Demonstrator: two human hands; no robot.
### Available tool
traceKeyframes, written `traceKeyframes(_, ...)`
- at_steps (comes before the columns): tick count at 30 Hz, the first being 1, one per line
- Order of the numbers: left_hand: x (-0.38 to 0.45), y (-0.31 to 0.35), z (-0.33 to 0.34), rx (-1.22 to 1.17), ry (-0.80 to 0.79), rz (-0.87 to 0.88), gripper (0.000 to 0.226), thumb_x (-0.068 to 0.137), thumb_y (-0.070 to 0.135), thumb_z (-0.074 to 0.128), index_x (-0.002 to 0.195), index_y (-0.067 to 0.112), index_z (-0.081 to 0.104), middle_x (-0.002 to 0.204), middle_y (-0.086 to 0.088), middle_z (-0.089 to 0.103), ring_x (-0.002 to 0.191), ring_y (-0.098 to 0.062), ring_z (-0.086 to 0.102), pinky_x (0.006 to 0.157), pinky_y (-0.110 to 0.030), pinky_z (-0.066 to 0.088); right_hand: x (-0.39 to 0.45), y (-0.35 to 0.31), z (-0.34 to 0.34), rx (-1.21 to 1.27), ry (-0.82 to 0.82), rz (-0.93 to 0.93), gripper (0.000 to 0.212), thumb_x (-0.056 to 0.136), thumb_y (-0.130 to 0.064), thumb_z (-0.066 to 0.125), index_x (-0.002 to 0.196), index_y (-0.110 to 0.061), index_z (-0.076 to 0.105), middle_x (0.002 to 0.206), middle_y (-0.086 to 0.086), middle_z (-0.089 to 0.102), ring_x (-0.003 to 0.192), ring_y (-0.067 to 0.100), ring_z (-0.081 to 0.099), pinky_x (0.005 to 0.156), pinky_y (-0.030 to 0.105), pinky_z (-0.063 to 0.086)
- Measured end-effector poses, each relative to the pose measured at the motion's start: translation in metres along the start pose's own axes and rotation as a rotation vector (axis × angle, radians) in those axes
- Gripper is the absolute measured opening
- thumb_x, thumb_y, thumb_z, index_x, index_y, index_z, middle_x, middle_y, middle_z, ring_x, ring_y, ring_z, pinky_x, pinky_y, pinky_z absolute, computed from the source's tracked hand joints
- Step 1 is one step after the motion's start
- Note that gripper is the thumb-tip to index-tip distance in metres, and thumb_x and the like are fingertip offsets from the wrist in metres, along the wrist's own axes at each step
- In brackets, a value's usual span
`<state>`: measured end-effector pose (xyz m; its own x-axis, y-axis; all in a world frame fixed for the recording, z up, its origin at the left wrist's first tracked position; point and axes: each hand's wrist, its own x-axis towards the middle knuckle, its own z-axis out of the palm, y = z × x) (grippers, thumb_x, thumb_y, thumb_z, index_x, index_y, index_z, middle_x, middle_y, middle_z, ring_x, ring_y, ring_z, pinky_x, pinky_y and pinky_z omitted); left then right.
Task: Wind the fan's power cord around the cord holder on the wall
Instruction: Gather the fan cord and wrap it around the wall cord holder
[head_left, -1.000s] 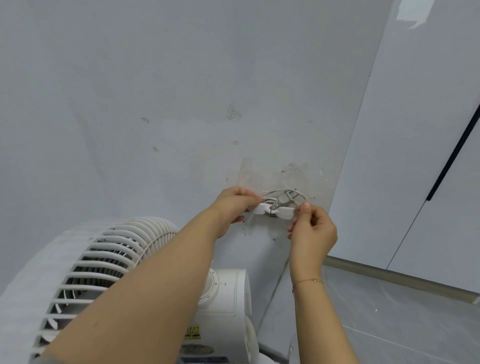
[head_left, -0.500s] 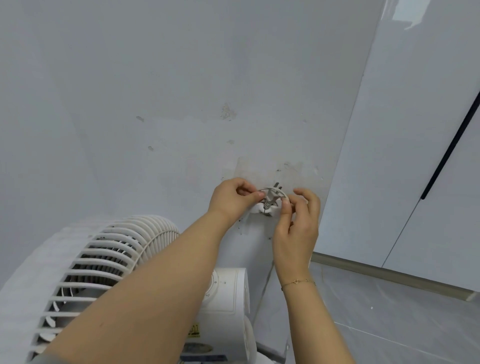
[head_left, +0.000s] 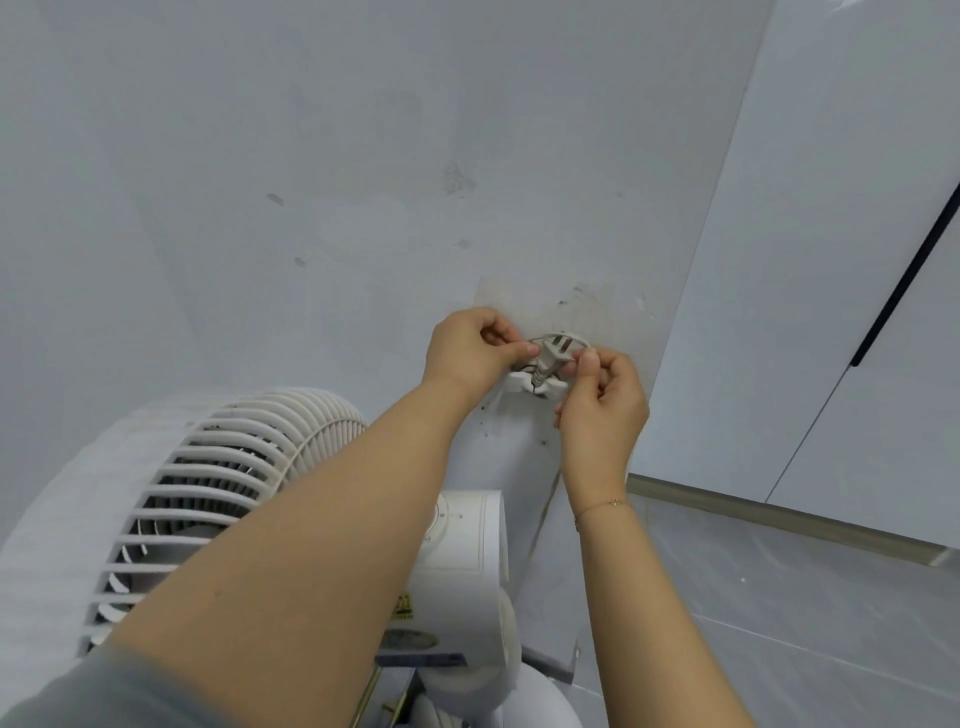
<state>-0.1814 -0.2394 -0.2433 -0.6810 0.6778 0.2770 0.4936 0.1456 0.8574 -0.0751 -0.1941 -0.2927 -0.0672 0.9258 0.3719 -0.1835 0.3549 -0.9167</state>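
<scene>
**Both hands at the wall holder, plug end of the cord between them**

The left hand (head_left: 470, 348) is raised to the wall (head_left: 363, 156) with its fingers curled, thumb and forefinger pinching the power cord (head_left: 563, 336) just beside the plug (head_left: 551, 356); the right hand (head_left: 602, 400) sits close on the other side, fingers bent, its fingertips pinching the cord where the thin grey loop arcs over the plug; the plug lies tilted between the two hands, prongs pointing up and to the right; directly beneath it the white cord holder (head_left: 524, 382) is fixed to the wall, partly hidden by the fingers, so how many turns of cord lie on it cannot be told; the wall around the holder is scuffed and stained; a thin bracelet (head_left: 605, 504) circles the right wrist; below the forearms stands the white fan (head_left: 218, 467), its ribbed grille to the left and its motor housing under the left arm; to the right a pale cabinet door (head_left: 831, 260) with a dark handle strip meets the grey tiled floor (head_left: 805, 623).
</scene>
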Motion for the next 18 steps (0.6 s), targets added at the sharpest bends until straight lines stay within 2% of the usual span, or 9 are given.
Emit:
traceKeyframes(3,0.001,0.000,0.001,-0.014,-0.017,-0.006,0.017,0.068,0.018,0.082,0.069,0.015,0.065,0.062,0.002,0.059,0.056,-0.006,0.049,0.051,-0.005,0.039,0.007,-0.001,-0.005,0.042,0.033,0.102,0.020,0.094,-0.015,0.052,0.085,-0.008,0.068,0.074,0.005,0.070,0.049,0.013,0.055,0.048,0.032,0.050)
traceKeyframes(5,0.001,-0.001,0.001,-0.005,-0.020,-0.006,0.016,0.068,0.017,0.083,0.073,0.013,0.068,0.062,0.003,0.058,0.056,-0.005,0.048,0.051,-0.004,0.039,0.008,0.002,-0.007,0.009,0.055,0.088,0.020,0.090,-0.022,0.055,0.084,-0.012,0.071,0.077,0.009,0.069,0.057,0.022,0.060,0.057,0.039,0.055)
traceKeyframes(7,0.001,-0.002,0.000,-0.010,-0.024,-0.017,0.014,0.069,0.016,0.082,0.077,0.011,0.070,0.068,-0.002,0.063,0.061,-0.009,0.053,0.060,-0.010,0.043,0.007,0.006,-0.008,-0.026,0.063,0.080,0.023,0.085,-0.031,0.055,0.084,-0.016,0.072,0.082,0.013,0.068,0.065,0.026,0.063,0.064,0.043,0.057)
traceKeyframes(9,0.000,-0.002,-0.002,-0.003,-0.032,-0.038,0.012,0.073,0.014,0.079,0.081,0.007,0.073,0.075,-0.005,0.066,0.069,-0.012,0.056,0.066,-0.016,0.044,0.006,0.005,-0.012,-0.008,0.060,0.122,0.022,0.089,-0.024,0.055,0.085,-0.011,0.072,0.080,0.014,0.068,0.053,0.015,0.061,0.053,0.034,0.056)
traceKeyframes(11,-0.001,-0.003,-0.004,0.015,-0.036,-0.052,0.014,0.075,0.014,0.077,0.086,0.004,0.075,0.078,-0.005,0.067,0.072,-0.012,0.057,0.066,-0.015,0.043,0.009,0.003,-0.018,0.016,0.053,0.153,0.021,0.092,-0.015,0.054,0.084,-0.005,0.070,0.073,0.008,0.067,0.041,0.009,0.055,0.046,0.030,0.052)
traceKeyframes(14,-0.003,-0.001,-0.003,0.023,-0.043,-0.038,0.014,0.077,0.015,0.076,0.087,0.005,0.075,0.076,-0.002,0.066,0.073,-0.011,0.057,0.067,-0.015,0.044,0.011,0.002,-0.024,0.053,0.020,0.191,0.021,0.093,-0.012,0.054,0.082,-0.003,0.070,0.066,-0.002,0.064,0.040,0.012,0.052,0.046,0.029,0.052)
traceKeyframes(18,-0.006,0.002,0.000,-0.009,-0.086,-0.007,0.010,0.076,0.020,0.077,0.079,0.012,0.072,0.070,0.006,0.066,0.069,-0.006,0.060,0.069,-0.014,0.046,0.011,0.001,-0.028,0.254,0.019,0.372,0.015,0.091,-0.010,0.059,0.081,-0.010,0.070,0.069,0.002,0.066,0.044,0.012,0.048,0.042,0.022,0.047)
